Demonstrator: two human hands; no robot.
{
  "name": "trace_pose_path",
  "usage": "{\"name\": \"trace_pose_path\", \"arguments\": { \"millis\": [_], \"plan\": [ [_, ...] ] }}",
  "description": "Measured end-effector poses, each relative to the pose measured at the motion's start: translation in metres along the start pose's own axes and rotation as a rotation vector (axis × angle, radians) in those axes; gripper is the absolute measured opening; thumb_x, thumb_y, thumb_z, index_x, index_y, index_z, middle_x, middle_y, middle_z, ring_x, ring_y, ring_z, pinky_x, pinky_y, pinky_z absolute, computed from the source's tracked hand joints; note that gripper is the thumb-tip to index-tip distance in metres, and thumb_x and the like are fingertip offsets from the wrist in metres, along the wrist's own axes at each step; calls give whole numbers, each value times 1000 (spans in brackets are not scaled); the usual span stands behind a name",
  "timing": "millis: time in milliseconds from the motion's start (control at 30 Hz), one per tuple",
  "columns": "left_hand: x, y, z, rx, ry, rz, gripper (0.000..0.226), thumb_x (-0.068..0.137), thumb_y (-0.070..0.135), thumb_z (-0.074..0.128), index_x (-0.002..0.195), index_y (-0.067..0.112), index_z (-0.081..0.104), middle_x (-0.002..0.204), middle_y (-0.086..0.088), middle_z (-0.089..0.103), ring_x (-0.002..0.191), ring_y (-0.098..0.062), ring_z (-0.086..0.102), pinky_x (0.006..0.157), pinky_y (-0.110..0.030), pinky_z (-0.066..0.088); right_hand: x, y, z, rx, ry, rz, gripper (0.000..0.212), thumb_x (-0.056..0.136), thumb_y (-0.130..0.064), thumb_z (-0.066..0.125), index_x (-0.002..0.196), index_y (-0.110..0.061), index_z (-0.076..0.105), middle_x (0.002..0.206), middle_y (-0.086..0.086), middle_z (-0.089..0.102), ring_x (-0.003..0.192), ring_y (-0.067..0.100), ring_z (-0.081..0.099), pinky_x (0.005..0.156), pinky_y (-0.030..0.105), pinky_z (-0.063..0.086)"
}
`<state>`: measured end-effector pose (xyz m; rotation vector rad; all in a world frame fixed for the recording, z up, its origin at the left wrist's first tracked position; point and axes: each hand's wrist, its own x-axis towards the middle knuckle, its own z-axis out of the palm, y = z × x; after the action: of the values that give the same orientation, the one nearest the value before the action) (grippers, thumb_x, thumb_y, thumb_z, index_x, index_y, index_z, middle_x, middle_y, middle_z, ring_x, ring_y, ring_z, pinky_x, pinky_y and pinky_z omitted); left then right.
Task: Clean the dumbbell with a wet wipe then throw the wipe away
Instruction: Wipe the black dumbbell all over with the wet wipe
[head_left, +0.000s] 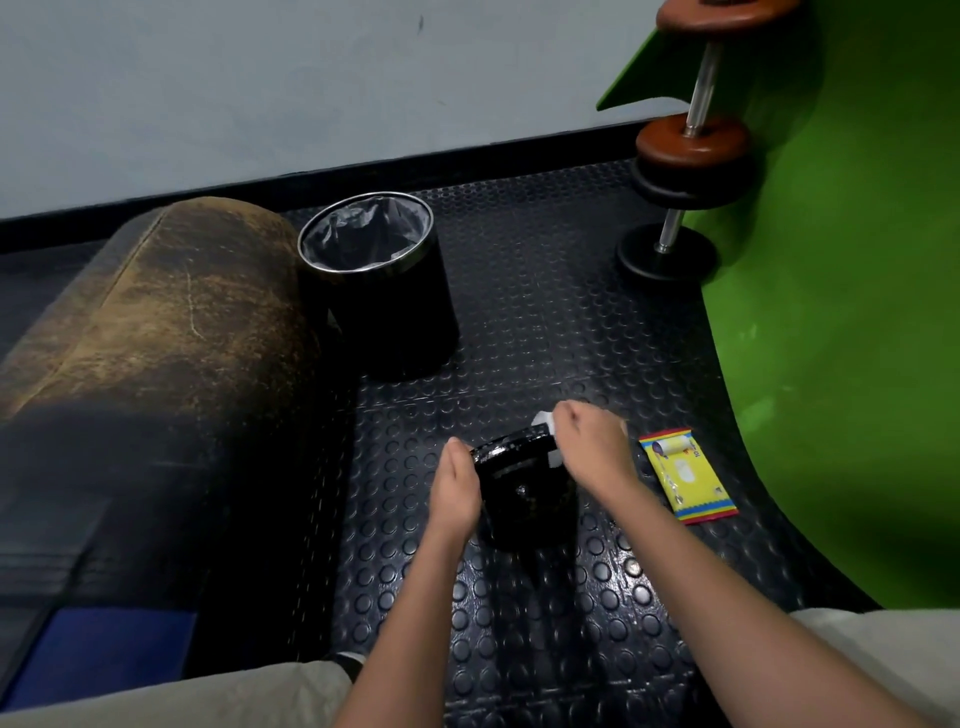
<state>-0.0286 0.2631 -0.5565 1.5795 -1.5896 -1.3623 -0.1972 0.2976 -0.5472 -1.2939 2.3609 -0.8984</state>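
— Black and glossy, that dumbbell (524, 486) in the lower centre of the frame stands on end on the studded rubber floor (545, 322).

— And the hands?

— The left hand (457, 486) lies flat against the top plate's left side, fingers straight. The right hand (592, 441) is curled round a white wet wipe (543, 418), pressing it on the plate's far edge.

— Anything nearby?

— A yellow wipe packet (687, 474) lies just right of the right hand. A black lined bin (379, 280) stands in the upper centre, beside a worn brown cushion (171, 312). More dumbbells (685, 171) lean at the upper right.
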Motion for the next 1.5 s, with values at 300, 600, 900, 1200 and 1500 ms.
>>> {"name": "trace_pose_path", "arguments": {
  "millis": [300,600,900,1200,1500],
  "plan": [
    [0,1,2,14,32,-1,44,107,40,18,86,15,47,85,3,51,82,-15,47,77,-34,38,-15,-34,15,-341,34,-401,47,97,-36,28,70,-20,64,74,-5,66,76,18,58,112,41,32],
    [-1,1,2,1,-4,-36,52,106,45,15,100,11,54,98,-2,57,99,-19,53,94,-39,43,0,-3,-3,35,-55,-13,42,99,-30,32,60,-16,38,60,-4,45,59,16,43,68,35,36],
    [1,1,2,8,42,-6,47,108,38,19,92,8,52,89,-6,58,92,-27,54,84,-38,42,-20,-34,21,-336,60,-389,44,99,-35,32,74,-22,66,77,-7,67,79,18,56,109,41,31],
    [-1,-1,2,-32,-9,-48,54,106,45,16,103,6,52,115,-18,60,116,-31,55,105,-44,39,-1,-1,-8,306,-104,135,40,99,-31,37,61,-17,32,55,-6,35,53,12,34,56,31,27],
    [2,-1,4,-4,46,7,42,108,38,20,76,21,41,77,5,46,82,-17,44,78,-35,38,-16,-26,16,-275,68,-365,41,98,-36,33,72,-22,62,72,-8,62,73,17,53,101,38,33]
  ]
}}
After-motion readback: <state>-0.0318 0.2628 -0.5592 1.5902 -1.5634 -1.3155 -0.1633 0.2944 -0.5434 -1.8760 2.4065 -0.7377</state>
